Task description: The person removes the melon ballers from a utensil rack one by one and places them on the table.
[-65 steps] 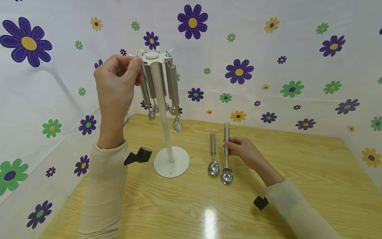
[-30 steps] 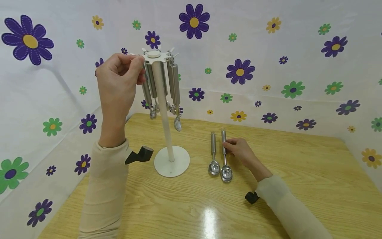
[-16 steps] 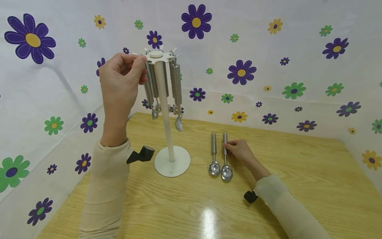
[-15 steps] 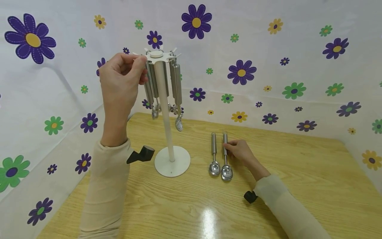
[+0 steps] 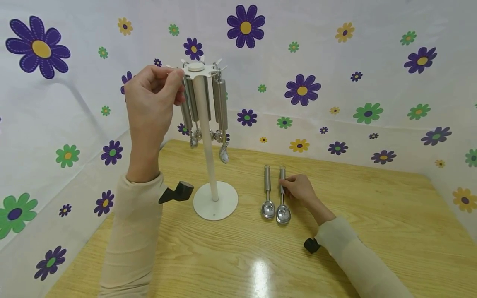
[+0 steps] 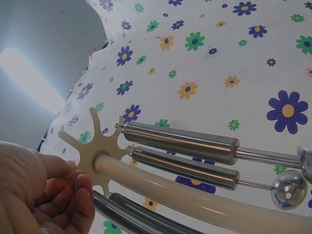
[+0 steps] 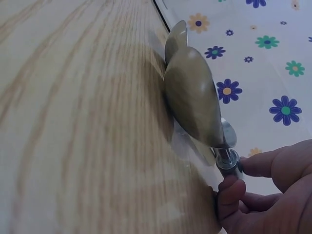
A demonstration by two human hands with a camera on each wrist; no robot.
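Note:
A white stand (image 5: 208, 153) with a round base holds several steel scoops (image 5: 222, 103) hanging from its star-shaped top. My left hand (image 5: 149, 103) pinches an arm of that top plate (image 6: 100, 151) between thumb and fingertips. On the table, my right hand (image 5: 301, 189) pinches the handle of a steel scoop (image 5: 283, 214) with an oval bowl. Its bowl faces up. Just left of it, nearly parallel, lies a second steel scoop (image 5: 268, 209), seen partly behind the held one in the right wrist view. Part of the held handle is hidden by my fingers.
The wooden table (image 5: 372, 215) reaches to a white cloth backdrop (image 5: 335, 70) with printed flowers. The stand's base (image 5: 223, 209) sits left of the two lying scoops. Black wrist mounts (image 5: 183, 190) stick out from both sleeves.
My right hand has lowered the held scoop's handle to the table, so it lies level beside the other scoop. The left hand keeps its pinch on the stand's top.

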